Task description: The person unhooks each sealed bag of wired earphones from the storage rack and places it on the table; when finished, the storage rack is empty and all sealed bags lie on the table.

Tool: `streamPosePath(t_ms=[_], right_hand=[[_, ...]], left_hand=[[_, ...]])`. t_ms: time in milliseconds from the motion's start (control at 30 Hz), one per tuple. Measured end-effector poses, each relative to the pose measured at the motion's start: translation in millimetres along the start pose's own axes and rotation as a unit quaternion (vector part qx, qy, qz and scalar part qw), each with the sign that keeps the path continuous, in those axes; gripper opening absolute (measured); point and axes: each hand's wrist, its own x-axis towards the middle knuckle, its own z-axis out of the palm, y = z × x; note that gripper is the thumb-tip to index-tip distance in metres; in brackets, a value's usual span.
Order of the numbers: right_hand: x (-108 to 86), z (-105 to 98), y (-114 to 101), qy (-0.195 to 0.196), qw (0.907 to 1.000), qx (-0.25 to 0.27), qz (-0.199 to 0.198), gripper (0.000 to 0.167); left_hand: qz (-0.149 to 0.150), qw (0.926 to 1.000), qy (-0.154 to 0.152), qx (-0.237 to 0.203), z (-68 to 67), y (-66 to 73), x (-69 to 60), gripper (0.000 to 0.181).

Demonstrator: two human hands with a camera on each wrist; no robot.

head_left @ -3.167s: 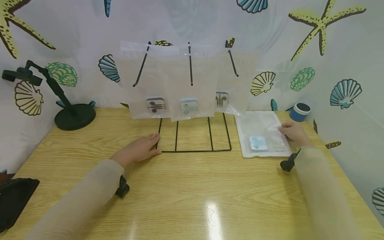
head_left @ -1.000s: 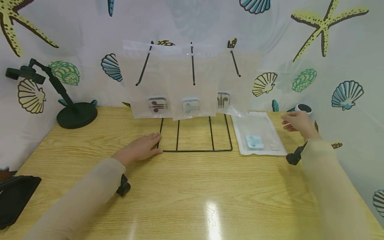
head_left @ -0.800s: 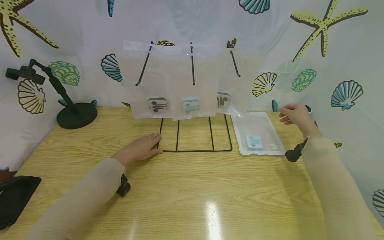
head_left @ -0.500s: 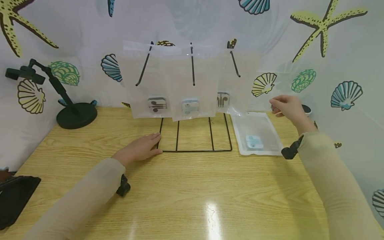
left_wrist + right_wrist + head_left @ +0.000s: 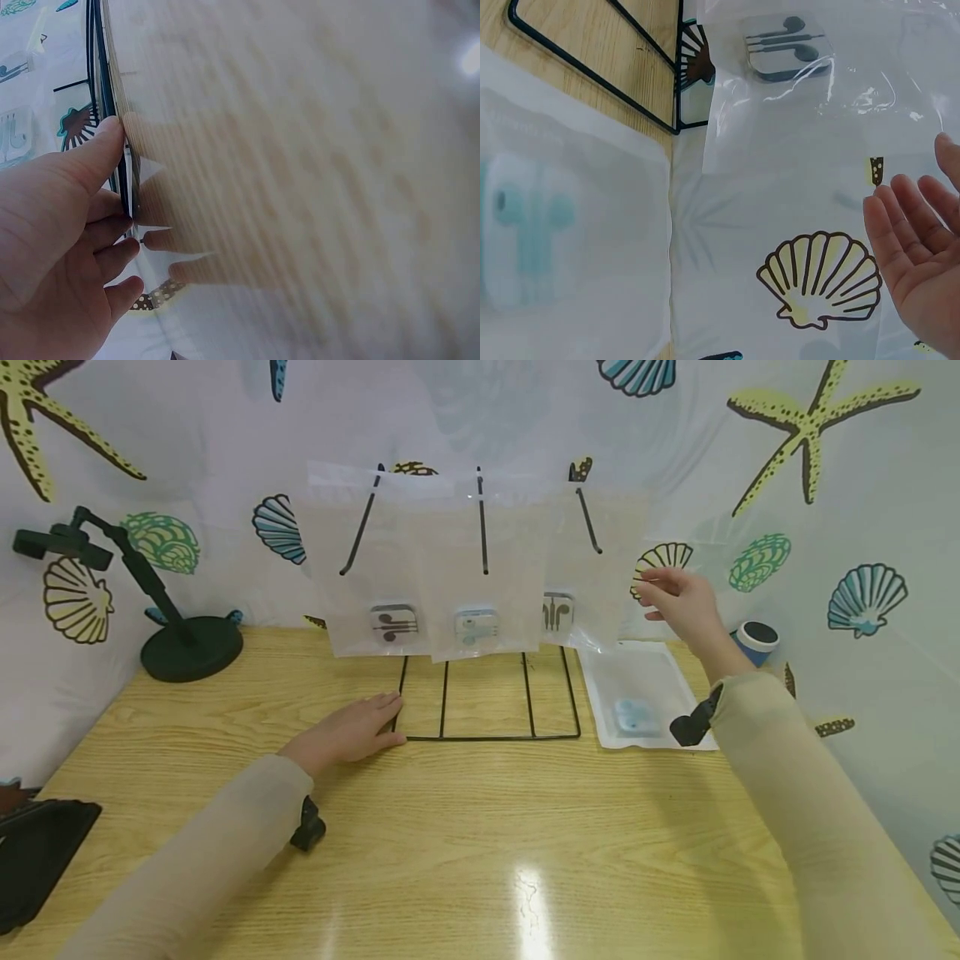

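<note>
So the biggest thing here is a white sheet (image 5: 487,410) covered in starfish and seashell prints, hung behind and down the sides. In front of it is a wood-grain tabletop (image 5: 480,827). Two pale sleeves (image 5: 810,793) reach in from the near side.

Next up is a black wire rack (image 5: 502,739), its base flat on the wood, with three prongs (image 5: 483,539) sticking out. One clear bag hangs off each: the leftmost bag (image 5: 375,585), the middle bag (image 5: 483,593) overlapping its neighbor a bit, and the rightmost bag (image 5: 596,593). A black jointed stand (image 5: 191,649) sits at back left, then there's a flat whitish bag (image 5: 645,677) lying just right of the rack, and a black tray (image 5: 45,860) cut off at the left edge.

Now the hands. The left hand (image 5: 348,728) rests at the rack's front left corner, fingers relaxed and touching the wire. The right hand (image 5: 682,606) is up in the air just beside the rightmost bag, fingers loose with nothing in them. Can't tell if it's brushing the plastic.

Smaller stuff: a blue jar (image 5: 756,642) with a white rim at back right, and an earphone case (image 5: 394,623) low in the leftmost bag. The other bags have similar cases, and the flat one's (image 5: 636,717) looks light blue. Each wrist has a little black camera (image 5: 307,825) strapped on.
</note>
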Motion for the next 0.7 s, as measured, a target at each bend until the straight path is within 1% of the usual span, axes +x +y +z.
streamPosePath(t_ms=[67,233,433,567,700], right_hand=[[2.1,4,-4,0.006,1.0000,0.005,-0.003,0.042],[7.9,13,-11,0.022,0.9995,0.019,0.010,0.044],[15.1,20,-11,0.048,0.9974,0.052,0.015,0.042],[18.1,24,-10,0.056,0.9958,0.071,0.012,0.036],[17.6,27,-10,0.060,0.9947,0.084,0.003,0.025]], left_hand=[[0.000,1.0000,-0.001,0.000,0.2,-0.3,0.2,0.066],[0.002,1.0000,-0.001,0.002,0.2,-0.4,0.1,0.067],[0.005,1.0000,-0.005,0.006,-0.3,0.6,-0.4,0.066],[0.003,1.0000,-0.005,0.008,-0.6,1.8,-1.0,0.066],[0.000,1.0000,-0.004,0.008,-1.1,2.8,-1.6,0.066]])
